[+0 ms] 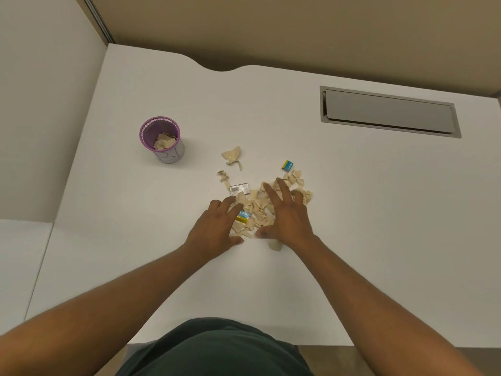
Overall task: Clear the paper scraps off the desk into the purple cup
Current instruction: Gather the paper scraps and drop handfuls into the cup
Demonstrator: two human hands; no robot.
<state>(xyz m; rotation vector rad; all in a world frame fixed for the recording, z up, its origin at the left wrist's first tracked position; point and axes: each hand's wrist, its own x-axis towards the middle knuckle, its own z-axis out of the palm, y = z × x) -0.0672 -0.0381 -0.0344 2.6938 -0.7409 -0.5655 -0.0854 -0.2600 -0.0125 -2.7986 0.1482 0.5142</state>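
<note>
A pile of beige paper scraps (259,208) lies in the middle of the white desk (352,213). My left hand (217,230) rests on the pile's left side, fingers spread. My right hand (287,215) lies flat on the pile's right side, fingers apart. Neither hand grips anything. More scraps lie loose: a bigger crumpled piece (231,154) farther back, small bits (222,176) to its near left, and one scrap (275,245) under my right wrist. The purple mesh cup (162,139) stands at the far left with several scraps inside.
Two small blue-and-yellow boxes lie among the scraps, one (288,165) behind the pile, one (242,216) by my left fingers. A small grey barcoded box (239,189) sits at the pile's back left. A grey cable hatch (389,112) is set into the desk's far right.
</note>
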